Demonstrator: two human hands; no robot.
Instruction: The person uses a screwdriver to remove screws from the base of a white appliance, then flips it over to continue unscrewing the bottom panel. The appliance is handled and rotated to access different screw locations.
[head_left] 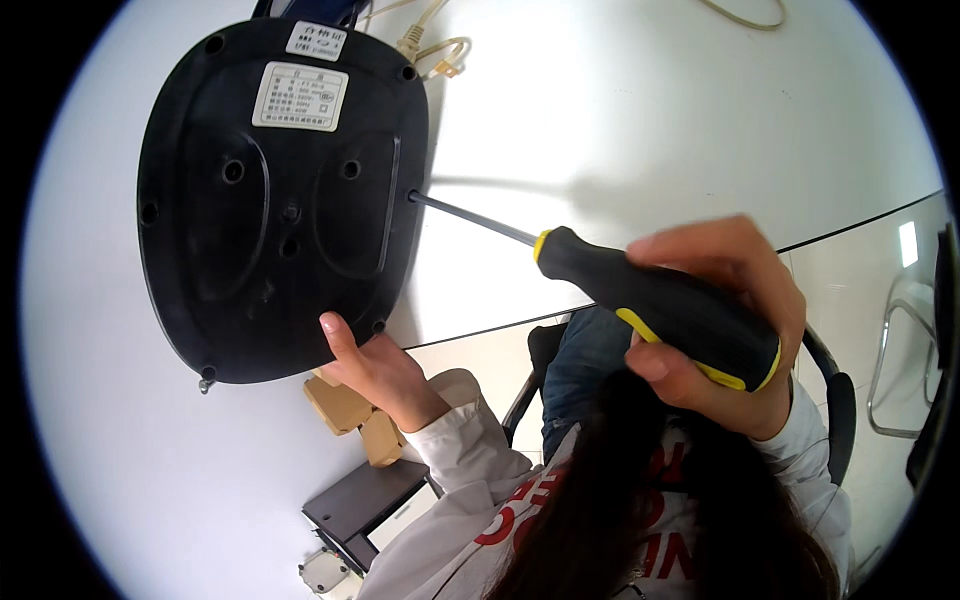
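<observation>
My left hand (380,372) grips the lower right edge of a black rounded plastic appliance base (200,290), thumb on its face and the other fingers hidden behind it. The underside of the base faces me, showing round screw holes and two white labels. Wrapped around the thick black and yellow handle of a screwdriver (660,295) is my right hand (768,300). The screwdriver's long shaft slants up to the left, its tip at a hole on the base's right edge. A small screw (207,384) sticks out at the base's lower left corner.
The base is over a glossy white table (640,130). A beige cord with a plug (445,62) lies behind it, beside a dark blue item (325,11). Below the table edge are cardboard boxes (338,402) and a dark cabinet (365,503). A metal-framed chair (880,380) stands at right.
</observation>
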